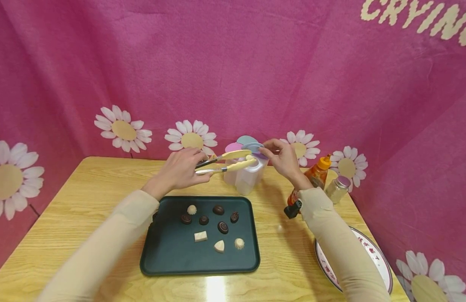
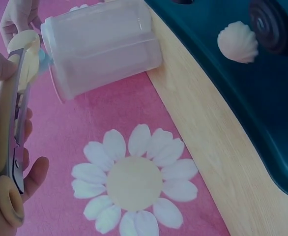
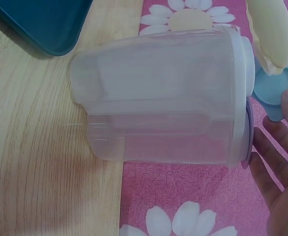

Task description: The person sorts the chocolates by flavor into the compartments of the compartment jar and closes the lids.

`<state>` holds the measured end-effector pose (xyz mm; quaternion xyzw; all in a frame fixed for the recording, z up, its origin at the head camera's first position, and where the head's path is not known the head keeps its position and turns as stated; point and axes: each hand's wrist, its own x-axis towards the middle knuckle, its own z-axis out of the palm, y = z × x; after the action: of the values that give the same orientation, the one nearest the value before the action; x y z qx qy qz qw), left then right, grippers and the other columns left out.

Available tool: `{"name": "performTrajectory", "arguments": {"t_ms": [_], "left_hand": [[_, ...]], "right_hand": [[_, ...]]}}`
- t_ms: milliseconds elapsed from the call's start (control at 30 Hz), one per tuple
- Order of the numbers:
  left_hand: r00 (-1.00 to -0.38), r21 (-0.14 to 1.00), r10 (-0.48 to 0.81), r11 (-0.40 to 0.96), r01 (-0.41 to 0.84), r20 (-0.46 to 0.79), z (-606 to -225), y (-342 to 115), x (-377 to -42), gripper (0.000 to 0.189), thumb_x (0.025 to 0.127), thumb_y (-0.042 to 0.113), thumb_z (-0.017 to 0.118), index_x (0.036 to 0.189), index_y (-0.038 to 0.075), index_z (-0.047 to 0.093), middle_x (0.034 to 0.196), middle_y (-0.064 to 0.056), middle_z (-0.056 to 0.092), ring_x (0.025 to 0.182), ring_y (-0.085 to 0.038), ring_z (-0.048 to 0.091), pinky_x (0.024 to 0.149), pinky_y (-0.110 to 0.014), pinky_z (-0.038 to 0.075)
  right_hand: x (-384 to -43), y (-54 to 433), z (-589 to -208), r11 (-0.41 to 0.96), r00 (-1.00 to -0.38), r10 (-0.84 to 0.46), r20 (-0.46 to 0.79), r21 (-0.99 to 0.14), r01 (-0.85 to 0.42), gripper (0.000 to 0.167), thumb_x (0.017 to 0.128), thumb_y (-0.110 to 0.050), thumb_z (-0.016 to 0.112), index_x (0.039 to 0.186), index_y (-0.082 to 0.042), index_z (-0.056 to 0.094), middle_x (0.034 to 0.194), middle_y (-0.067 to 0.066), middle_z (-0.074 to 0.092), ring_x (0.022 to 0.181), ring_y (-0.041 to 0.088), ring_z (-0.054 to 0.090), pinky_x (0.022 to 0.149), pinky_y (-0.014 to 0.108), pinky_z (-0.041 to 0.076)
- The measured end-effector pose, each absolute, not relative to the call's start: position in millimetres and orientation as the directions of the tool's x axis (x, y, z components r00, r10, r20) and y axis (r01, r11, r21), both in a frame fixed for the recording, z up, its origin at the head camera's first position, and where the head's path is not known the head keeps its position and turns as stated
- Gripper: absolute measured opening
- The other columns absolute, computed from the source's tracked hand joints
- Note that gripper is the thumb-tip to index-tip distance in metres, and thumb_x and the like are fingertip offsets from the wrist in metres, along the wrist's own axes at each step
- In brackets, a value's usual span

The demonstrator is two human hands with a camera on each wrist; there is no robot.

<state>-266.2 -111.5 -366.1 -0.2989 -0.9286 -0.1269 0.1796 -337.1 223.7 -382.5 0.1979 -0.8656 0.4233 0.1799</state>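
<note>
The left hand grips the yellow tongs — tips at the mouth of the clear container, just right of that grip — while the right hand pinches the raised blue lid beside them.

Lettering “CRYIN…” on the pink cloth

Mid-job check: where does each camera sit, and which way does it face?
Head: worn on the head, facing forward and down over the tray and container; left hand, right hand and both sleeves show.
Left wrist: on that wrist, looking along the tongs toward the container, picture sideways; left hand at left edge, part of right hand top left.
Right wrist: on that wrist, looking at the container and blue lid, sideways; right hand at right edge.
Both wrist views share the container, tray and tongs.
</note>
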Motion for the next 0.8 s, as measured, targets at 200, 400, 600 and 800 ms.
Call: {"name": "performTrajectory", "arguments": {"t_ms": [200,400,600,800], "left_hand": [[-0.763,0.132,0.511,0.79,0.598,0.396,-364.9,-100.0,-272.3,0.039,0.085,0.043,0.078,0.107,0.011,0.075,0.091,-0.004,0.068,0.08,-0.02,0.058,0.064,-0.034,0.051],[-0.768,0.125,0.51,0.796,0.592,0.389,-368.1,-96.1,-275.1,0.038,0.086,0.045,0.075,0.105,0.012,0.074,0.089,-0.003,0.068,0.077,-0.018,0.057,0.062,-0.031,0.046],[-0.776,0.124,0.504,0.803,0.582,0.38,-366.7,-99.6,-273.1,0.041,0.086,0.047,0.076,0.109,0.012,0.075,0.091,-0.003,0.068,0.078,-0.019,0.058,0.063,-0.032,0.049],[-0.778,0.109,0.5,0.811,0.575,0.379,-363.7,-117.9,-259.8,0.047,0.084,0.049,0.079,0.112,0.012,0.076,0.094,-0.005,0.068,0.077,-0.018,0.057,0.055,-0.029,0.045]], "right_hand": [[-336.3,225.3,-383.6,0.556,-0.864,-0.195,0.465,-0.673,-0.488,0.018,0.097,-0.019,0.077,0.106,-0.004,0.076,0.1,0.017,0.08,0.097,0.029,0.077,0.073,0.009,0.053],[-336.1,224.8,-383.2,0.556,-0.871,-0.196,0.45,-0.681,-0.477,0.018,0.098,-0.021,0.076,0.106,-0.005,0.077,0.101,0.017,0.08,0.097,0.031,0.078,0.071,0.01,0.054],[-336.5,224.8,-382.7,0.562,-0.869,-0.198,0.453,-0.674,-0.479,0.018,0.097,-0.02,0.077,0.106,-0.004,0.077,0.102,0.017,0.08,0.099,0.031,0.078,0.074,0.015,0.057],[-337.7,224.8,-382.8,0.571,-0.871,-0.193,0.451,-0.671,-0.474,0.018,0.097,-0.019,0.077,0.106,-0.003,0.076,0.104,0.017,0.08,0.1,0.03,0.077,0.09,0.044,0.063]]}}
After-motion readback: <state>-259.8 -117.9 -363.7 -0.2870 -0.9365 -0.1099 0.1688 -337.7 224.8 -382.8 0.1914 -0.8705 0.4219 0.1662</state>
